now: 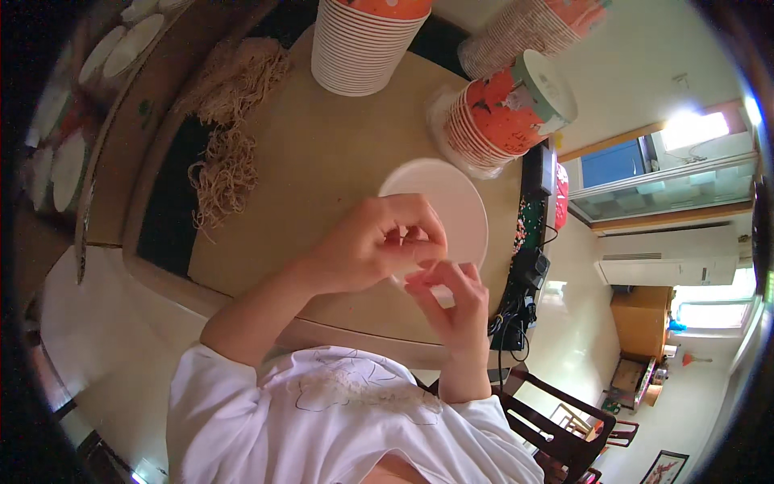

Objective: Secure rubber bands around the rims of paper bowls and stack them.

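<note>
taking the two hands as the dial's centre, the widest free room runs from nine to eleven o'clock over the tan board (302, 161), stopped at ten by tangled strings (230, 165). the tall cup stack (364, 48) blocks near twelve; the red-and-green stack (504, 113) blocks one. a narrower lane lies between them. the white round container (447, 189) sits just beyond the fingers, in the way low down. black cables (516, 310) crowd four. the left hand (387, 242) and its forearm close off eight; the right hand (455, 294) and its forearm, five.
</note>
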{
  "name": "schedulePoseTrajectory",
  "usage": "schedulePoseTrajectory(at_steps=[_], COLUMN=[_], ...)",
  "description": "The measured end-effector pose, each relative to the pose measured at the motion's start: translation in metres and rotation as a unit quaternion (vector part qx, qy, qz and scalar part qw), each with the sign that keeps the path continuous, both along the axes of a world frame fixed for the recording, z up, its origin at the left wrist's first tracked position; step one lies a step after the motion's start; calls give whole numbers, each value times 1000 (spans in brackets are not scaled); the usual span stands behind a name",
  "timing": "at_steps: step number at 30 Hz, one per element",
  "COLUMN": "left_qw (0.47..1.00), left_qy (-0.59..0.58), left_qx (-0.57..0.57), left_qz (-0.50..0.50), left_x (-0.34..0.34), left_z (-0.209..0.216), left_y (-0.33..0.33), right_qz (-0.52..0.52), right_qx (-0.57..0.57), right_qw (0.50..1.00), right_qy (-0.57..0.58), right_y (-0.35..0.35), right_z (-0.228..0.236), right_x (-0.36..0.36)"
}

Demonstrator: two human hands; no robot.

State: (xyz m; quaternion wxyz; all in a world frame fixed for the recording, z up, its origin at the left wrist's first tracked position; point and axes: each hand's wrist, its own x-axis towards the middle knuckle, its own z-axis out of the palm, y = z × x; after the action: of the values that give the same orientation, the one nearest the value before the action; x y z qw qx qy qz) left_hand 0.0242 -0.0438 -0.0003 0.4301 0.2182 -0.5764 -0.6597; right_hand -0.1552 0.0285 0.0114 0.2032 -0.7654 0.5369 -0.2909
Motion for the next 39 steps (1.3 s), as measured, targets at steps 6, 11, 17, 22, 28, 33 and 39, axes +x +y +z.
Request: schedulePoseTrajectory(at_steps=[6,11,17,22,28,33,39], left_qw=[833,895,873,927,925,899,871], left_qy=[-257,-277,-381,-285,-303,-385,-387], left_qx=[-355,-260,-222,-107,-83,-67,-145], left_qz=[338,236,206,218,213,199,264], left_x=[5,1,-14,-12,27,49,47], left_z=[21,-16,-19,-31,-35,-8,7], left_y=[19,57,54,35,-8,-27,-13], right_qz=[-54,-71,-91,-73,-175,-344,-32], right_qx=[68,94,67,43,-35,-108,-3], right_qw=[980,943,863,595,537,419,670], right_qy=[-178,-312,-492,-799,-824,-834,-742], right_y=[-2,1,2,-3,-16,-14,26], right_z=[-9,-16,-12,0,10,5,-16], right_x=[7,14,10,-42,-58,-75,-76])
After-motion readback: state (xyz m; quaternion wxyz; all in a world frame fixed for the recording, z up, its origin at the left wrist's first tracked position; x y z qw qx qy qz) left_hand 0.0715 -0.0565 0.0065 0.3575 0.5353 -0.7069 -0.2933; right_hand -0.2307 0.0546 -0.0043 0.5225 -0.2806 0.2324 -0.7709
